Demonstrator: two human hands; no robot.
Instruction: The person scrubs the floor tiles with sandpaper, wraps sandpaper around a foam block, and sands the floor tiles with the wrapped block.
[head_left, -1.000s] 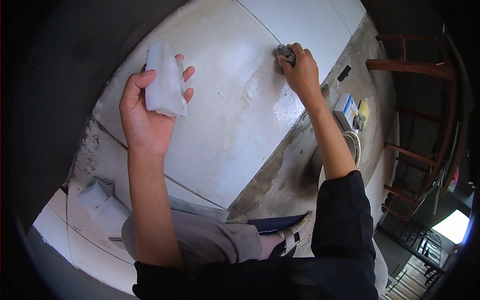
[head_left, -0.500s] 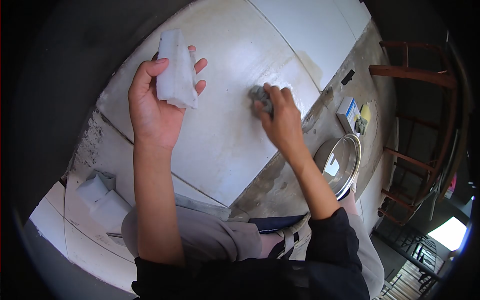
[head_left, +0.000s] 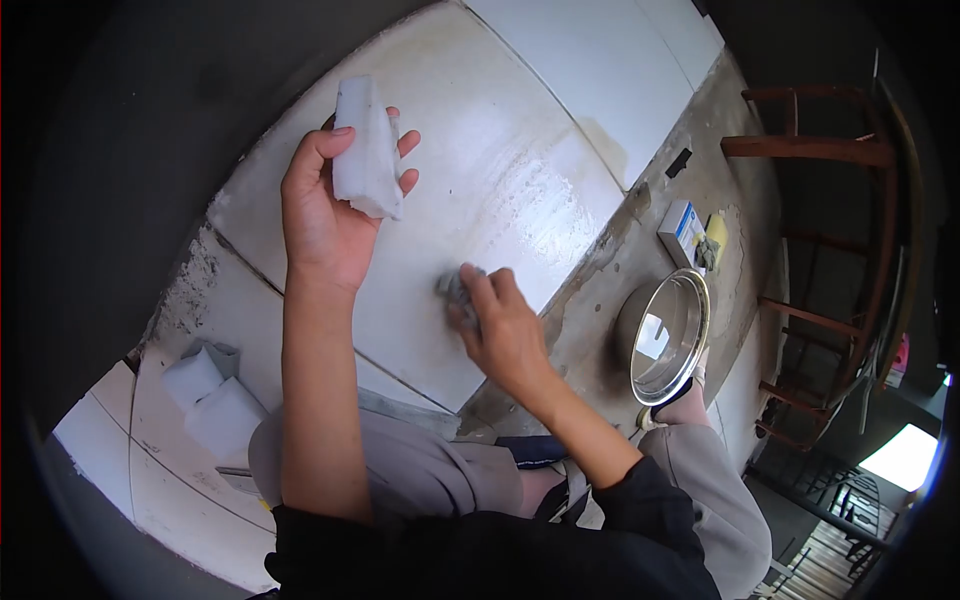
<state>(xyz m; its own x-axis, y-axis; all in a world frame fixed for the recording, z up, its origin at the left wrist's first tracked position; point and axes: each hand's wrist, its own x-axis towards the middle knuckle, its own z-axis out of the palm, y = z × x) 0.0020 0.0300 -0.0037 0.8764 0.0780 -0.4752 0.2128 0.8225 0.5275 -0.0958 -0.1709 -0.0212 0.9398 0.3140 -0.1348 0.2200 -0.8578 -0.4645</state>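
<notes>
In my left hand [head_left: 335, 205] is a white foam-like block [head_left: 365, 150], its lower end ragged, held up above the floor with thumb on one face and fingers behind. My right hand [head_left: 505, 330] presses a crumpled grey cloth [head_left: 460, 290] onto a large white floor tile [head_left: 430, 350]. Wet, shiny streaks show on that tile, above and to the right of the cloth.
A round steel basin [head_left: 640, 345] stands on the bare concrete strip to the right. Behind it are a blue-and-white box [head_left: 682, 230] and a yellow item [head_left: 717, 230]. More white blocks [head_left: 225, 415] lie at lower left. A wooden chair [head_left: 810, 150] is at far right.
My right hand has drawn the cloth down and to the left across the tile. The left hand still holds the block, and the whole view has shifted slightly.
</notes>
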